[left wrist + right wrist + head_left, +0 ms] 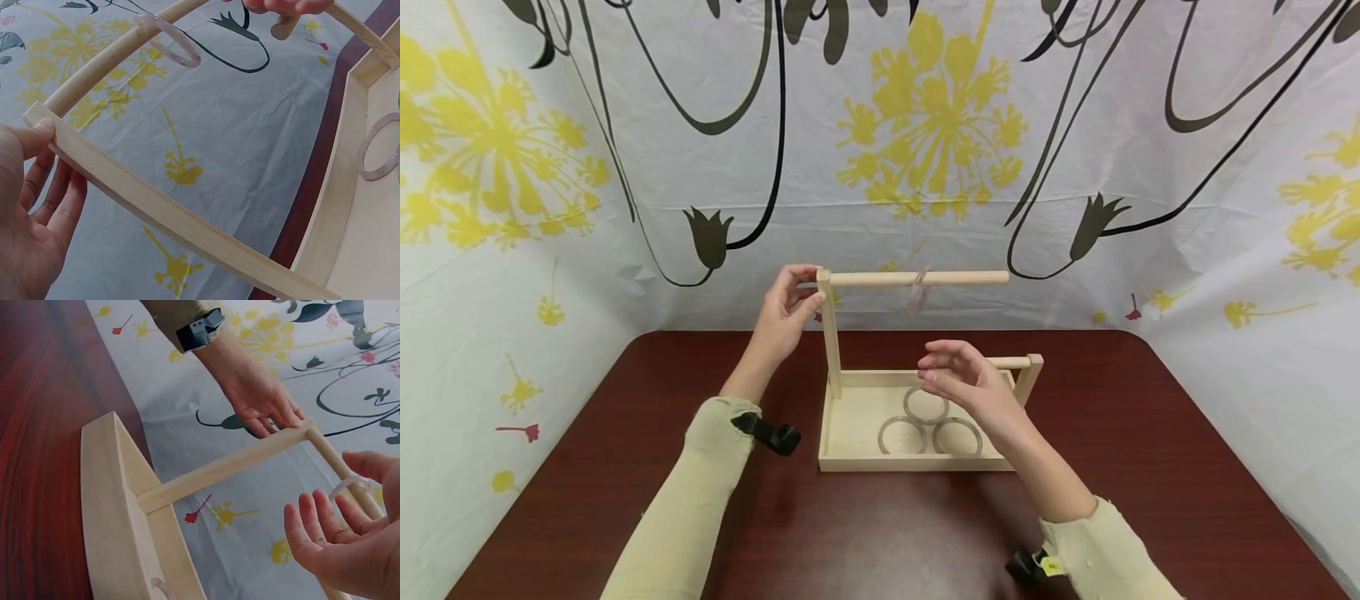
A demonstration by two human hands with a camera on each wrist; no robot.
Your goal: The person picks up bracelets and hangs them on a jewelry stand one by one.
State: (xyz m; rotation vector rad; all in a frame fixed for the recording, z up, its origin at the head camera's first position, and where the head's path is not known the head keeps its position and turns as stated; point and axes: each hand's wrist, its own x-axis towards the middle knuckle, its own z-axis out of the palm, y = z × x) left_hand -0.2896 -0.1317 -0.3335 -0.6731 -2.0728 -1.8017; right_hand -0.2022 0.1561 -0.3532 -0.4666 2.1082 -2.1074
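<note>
My left hand [786,317] pinches the top of the tall upright post [831,350] of a wooden stand, thumb on the near side. From that post a round dowel [970,277] runs out to the right, and one translucent pinkish bangle [916,296] hangs on it. My right hand [977,387] hovers over the tray with loosely bent fingers and nothing held. In the right wrist view its fingers [306,525] appear beside the hanging bangle. Below, three bangles [880,437] lie flat in the wooden tray [917,463].
A lower dowel [1009,362] on a shorter post [1028,379] stands at the tray's right, partly hidden by my right hand. The stand rests on a dark red-brown table [880,533]. A patterned cloth [865,233] hangs behind and at both sides.
</note>
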